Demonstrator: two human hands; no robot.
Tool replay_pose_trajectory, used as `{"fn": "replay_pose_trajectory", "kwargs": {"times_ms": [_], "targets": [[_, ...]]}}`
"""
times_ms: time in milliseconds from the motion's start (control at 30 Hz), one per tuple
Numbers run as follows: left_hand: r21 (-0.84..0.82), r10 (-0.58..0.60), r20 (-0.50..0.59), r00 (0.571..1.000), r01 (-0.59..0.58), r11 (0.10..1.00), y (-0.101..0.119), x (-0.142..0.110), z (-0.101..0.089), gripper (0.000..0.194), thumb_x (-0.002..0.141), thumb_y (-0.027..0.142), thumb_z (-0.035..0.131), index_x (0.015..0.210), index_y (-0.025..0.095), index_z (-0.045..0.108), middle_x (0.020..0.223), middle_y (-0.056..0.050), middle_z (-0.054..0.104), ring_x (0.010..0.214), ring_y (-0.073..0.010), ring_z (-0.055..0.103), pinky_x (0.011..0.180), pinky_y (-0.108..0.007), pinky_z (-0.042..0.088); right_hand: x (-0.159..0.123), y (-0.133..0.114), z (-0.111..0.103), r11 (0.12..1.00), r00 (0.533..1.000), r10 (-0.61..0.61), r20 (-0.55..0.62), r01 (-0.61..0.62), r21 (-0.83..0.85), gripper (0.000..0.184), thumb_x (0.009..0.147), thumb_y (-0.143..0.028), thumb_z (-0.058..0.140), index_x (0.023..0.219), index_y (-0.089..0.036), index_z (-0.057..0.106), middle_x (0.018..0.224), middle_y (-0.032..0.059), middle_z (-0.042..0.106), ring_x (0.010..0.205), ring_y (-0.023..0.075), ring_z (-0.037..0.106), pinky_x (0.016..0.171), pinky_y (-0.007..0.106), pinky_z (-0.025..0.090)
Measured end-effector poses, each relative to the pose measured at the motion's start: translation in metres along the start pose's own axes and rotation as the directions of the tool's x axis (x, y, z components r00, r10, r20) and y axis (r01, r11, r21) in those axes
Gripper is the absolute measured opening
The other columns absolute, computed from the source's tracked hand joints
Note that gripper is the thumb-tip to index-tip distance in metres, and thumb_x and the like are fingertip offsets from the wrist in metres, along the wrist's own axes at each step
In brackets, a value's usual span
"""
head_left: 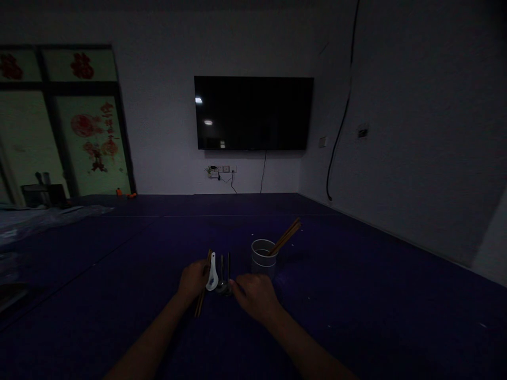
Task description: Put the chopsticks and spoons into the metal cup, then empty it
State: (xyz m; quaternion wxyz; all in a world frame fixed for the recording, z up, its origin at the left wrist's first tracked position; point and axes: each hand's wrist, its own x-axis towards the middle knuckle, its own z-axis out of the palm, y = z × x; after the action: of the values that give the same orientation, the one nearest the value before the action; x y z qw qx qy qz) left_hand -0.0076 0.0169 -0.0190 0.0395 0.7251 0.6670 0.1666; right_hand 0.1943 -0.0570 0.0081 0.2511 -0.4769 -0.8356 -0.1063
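Note:
My left hand point(193, 279) is closed around a few wooden chopsticks point(200, 303), whose ends stick out above and below the fingers. Just right of them lies a white soup spoon point(213, 275), bowl toward me. Beside it is a metal spoon point(222, 282), and then a second, darker metal spoon point(228, 266). My right hand point(255, 295) has curled fingers, with thumb and fingertip at the bowl end of that darker spoon. Behind this hand stands a grey cylindrical holder point(263, 258) with a bundle of chopsticks point(285, 235) leaning out to the right.
The dark blue surface point(356, 306) stretches to the walls, with small white specks on it. Clear plastic sheeting point(51, 221) lies at the left, near a dark box point(45, 194). Small orange objects point(131, 196) sit by the window. A television point(253, 113) hangs on the far wall.

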Motion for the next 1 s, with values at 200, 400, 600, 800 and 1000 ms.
{"fn": "replay_pose_trajectory", "kwargs": {"times_ms": [200,400,600,800,1000], "targets": [[-0.03,0.032,0.004,0.999,-0.032,0.999,-0.0008,0.0011,0.0005,0.027,0.086,0.029,0.044,0.105,0.024,0.063,0.102,-0.006,0.068,0.096,-0.0178,0.061,0.074,-0.023,0.04,0.0008,0.0006,-0.0003,1.0,1.0,0.005,0.029,-0.005,-0.004,0.039,0.094,-0.034,0.034,0.072,-0.019,0.062,0.072,0.0035,0.069,0.065,0.0128,0.063,0.055,0.022,0.033],[-0.021,0.047,-0.003,0.999,-0.047,0.999,0.0012,-0.0013,-0.0019,0.025,0.085,0.028,0.045,0.102,0.024,0.064,0.101,-0.006,0.068,0.093,-0.0168,0.062,0.072,-0.022,0.04,0.001,0.0016,0.0036,1.0,1.0,0.005,0.029,-0.005,-0.006,0.04,0.094,-0.035,0.033,0.072,-0.019,0.063,0.073,0.0039,0.069,0.065,0.013,0.063,0.055,0.023,0.032],[-0.015,0.048,-0.01,0.999,-0.048,0.999,0.0003,-0.001,-0.001,0.026,0.085,0.028,0.045,0.101,0.024,0.064,0.1,-0.006,0.068,0.092,-0.0172,0.062,0.073,-0.022,0.04,0.0012,0.0018,0.0035,1.0,0.999,0.008,0.044,-0.009,0.003,0.04,0.094,-0.035,0.034,0.073,-0.018,0.064,0.074,0.0045,0.069,0.066,0.0121,0.063,0.057,0.022,0.034],[-0.023,0.05,-0.005,0.999,-0.051,0.998,-0.0004,0.0007,-0.0003,0.027,0.086,0.029,0.043,0.102,0.023,0.064,0.101,-0.007,0.068,0.093,-0.0174,0.062,0.073,-0.023,0.04,0.0013,0.0006,0.0011,1.0,0.998,0.005,0.064,-0.006,0.005,0.039,0.094,-0.036,0.035,0.074,-0.018,0.064,0.075,0.0044,0.07,0.068,0.0132,0.064,0.058,0.021,0.035],[0.007,0.064,-0.02,0.998,-0.064,0.998,-0.0007,0.0001,0.0004,0.026,0.085,0.028,0.045,0.103,0.024,0.063,0.102,-0.007,0.067,0.092,-0.0174,0.062,0.072,-0.022,0.04,0.0012,0.0,-0.0006,1.0,0.997,-0.001,0.074,0.002,-0.013,0.039,0.094,-0.036,0.034,0.075,-0.018,0.064,0.075,0.0042,0.07,0.068,0.0141,0.065,0.057,0.022,0.036]]}}
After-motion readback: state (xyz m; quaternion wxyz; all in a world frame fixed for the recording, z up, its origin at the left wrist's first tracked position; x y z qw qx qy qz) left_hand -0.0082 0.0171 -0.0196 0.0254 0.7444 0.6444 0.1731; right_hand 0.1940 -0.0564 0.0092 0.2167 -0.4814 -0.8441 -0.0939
